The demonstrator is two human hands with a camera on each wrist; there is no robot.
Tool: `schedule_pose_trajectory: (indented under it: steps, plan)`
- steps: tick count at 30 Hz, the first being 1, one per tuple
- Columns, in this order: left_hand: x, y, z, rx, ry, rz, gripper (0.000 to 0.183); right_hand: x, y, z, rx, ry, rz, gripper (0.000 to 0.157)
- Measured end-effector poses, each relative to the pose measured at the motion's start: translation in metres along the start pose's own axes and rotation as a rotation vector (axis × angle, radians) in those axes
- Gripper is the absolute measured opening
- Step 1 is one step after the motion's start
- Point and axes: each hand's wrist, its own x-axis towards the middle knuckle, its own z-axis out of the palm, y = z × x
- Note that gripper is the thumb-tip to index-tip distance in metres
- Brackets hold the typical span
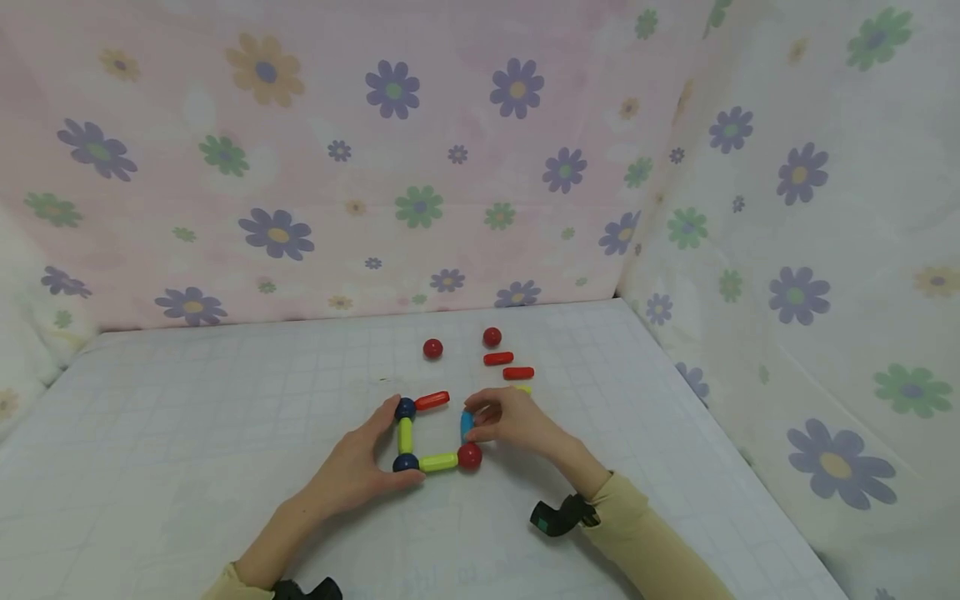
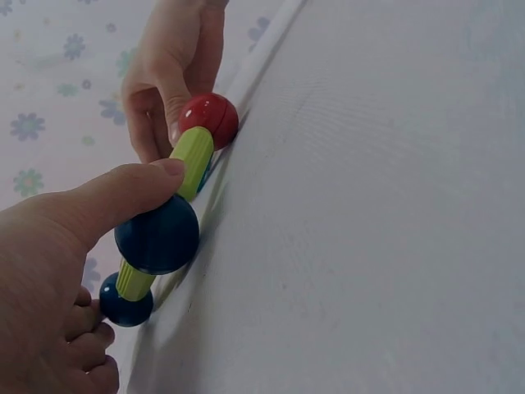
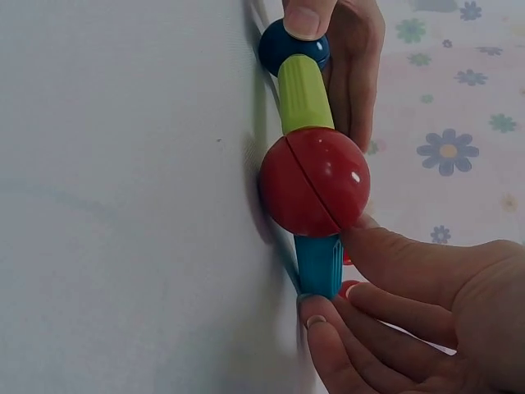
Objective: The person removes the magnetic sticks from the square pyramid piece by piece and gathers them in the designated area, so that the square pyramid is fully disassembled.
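Left hand [image 1: 352, 471], left of lower centre: fingers spread around the left side of an assembly [image 1: 406, 436], thumb on the near navy ball [image 1: 406, 464], fingertips at the far navy ball [image 1: 405, 407]; holding it.

Assembly, lower centre, on the white tabletop [image 1: 187, 458]: a yellow-green rod between the navy balls; one red rod [image 1: 432, 401] running right from the far ball, its right end free; a second yellow-green rod [image 1: 438, 462] running right from the near ball to a red corner ball [image 1: 470, 456].

Loose red ball [image 1: 432, 349], above the assembly.

Blue rod [image 1: 467, 426], right side of the assembly: near end apparently meeting the corner ball.

Right hand [image 1: 513, 421], right of centre: fingers narrow, pinching the blue rod.

Upper right of the assembly, loose: another red ball [image 1: 492, 337]; two red rods [image 1: 498, 358]; a partly hidden yellow-green piece [image 1: 523, 389].

Step in hand, as judged: seating the blue rod. Next move appears to call for steadying the left side, then a ball for the open far-right corner.
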Motion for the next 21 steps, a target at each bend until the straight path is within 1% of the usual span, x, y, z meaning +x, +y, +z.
schedule_pose_trajectory:
  steps: [9, 17, 21]
  plan:
    - [0.0001, -0.0009, -0.0001, 0.001, 0.010, 0.022, 0.113, 0.0013, 0.0027, 0.0042, -0.011, -0.008, -0.018, 0.039]
    - [0.0006, -0.0018, 0.0009, -0.030, 0.002, 0.035, 0.111, 0.0015, 0.0013, 0.0054, 0.006, -0.036, -0.032, 0.038]
    - [0.0006, -0.0022, 0.0010, -0.038, 0.003, 0.054, 0.110, 0.0012, 0.0004, 0.0062, 0.015, -0.045, -0.041, 0.038]
